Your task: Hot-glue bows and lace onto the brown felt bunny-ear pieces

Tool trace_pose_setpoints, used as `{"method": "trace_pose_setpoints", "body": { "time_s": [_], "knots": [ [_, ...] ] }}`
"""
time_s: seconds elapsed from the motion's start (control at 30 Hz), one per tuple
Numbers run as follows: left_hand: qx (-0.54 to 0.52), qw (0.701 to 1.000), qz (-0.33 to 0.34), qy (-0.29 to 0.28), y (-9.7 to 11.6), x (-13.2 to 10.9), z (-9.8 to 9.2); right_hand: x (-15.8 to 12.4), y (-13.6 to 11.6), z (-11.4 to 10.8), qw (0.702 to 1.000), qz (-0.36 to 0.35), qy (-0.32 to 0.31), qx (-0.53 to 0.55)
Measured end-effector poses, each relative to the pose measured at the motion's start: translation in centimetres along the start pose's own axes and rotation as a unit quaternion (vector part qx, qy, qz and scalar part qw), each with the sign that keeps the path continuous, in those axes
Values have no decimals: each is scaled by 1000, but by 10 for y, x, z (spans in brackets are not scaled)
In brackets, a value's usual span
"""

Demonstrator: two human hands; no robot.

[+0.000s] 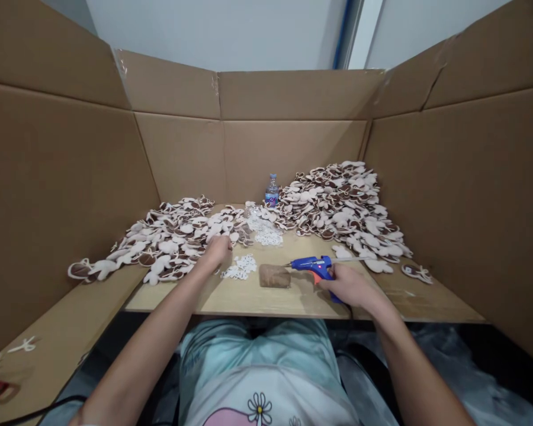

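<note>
Right hand (pixel 344 287) is wrapped firmly around a blue hot glue gun (pixel 313 267), barrel lying crosswise, nozzle pointing left over the wooden board (pixel 244 299) toward the left hand (pixel 217 251). That left hand sits at the edge of a heap of felt cutouts (pixel 173 242), fingers down; can't tell if it's pinching one. A burlap-looking bundle (pixel 274 276) lies just below the nozzle.

No writing can be read: the blue-and-red label (pixel 272 199) on the plastic water bottle (pixel 272 190) at the worktable's (pixel 244 300) far edge is too small.
</note>
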State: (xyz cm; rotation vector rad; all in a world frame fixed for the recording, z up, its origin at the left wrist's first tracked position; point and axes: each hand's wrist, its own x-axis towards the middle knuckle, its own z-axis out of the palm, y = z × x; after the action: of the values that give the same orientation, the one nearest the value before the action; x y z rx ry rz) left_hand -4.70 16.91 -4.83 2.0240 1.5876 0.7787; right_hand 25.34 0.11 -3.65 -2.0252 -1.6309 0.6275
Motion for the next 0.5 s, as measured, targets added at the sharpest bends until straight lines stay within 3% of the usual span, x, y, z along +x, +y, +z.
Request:
{"method": "trace_pose_setpoints", "body": {
  "time_s": [0.2, 0.5],
  "knots": [
    [-67, 998, 7, -21, 10, -7, -3, -3, -7, -3, 997, -36, 2, 71],
    [-279, 956, 82, 34, 49, -92, -2, -11, -20, 2, 985, -34, 2, 169]
  ]
}}
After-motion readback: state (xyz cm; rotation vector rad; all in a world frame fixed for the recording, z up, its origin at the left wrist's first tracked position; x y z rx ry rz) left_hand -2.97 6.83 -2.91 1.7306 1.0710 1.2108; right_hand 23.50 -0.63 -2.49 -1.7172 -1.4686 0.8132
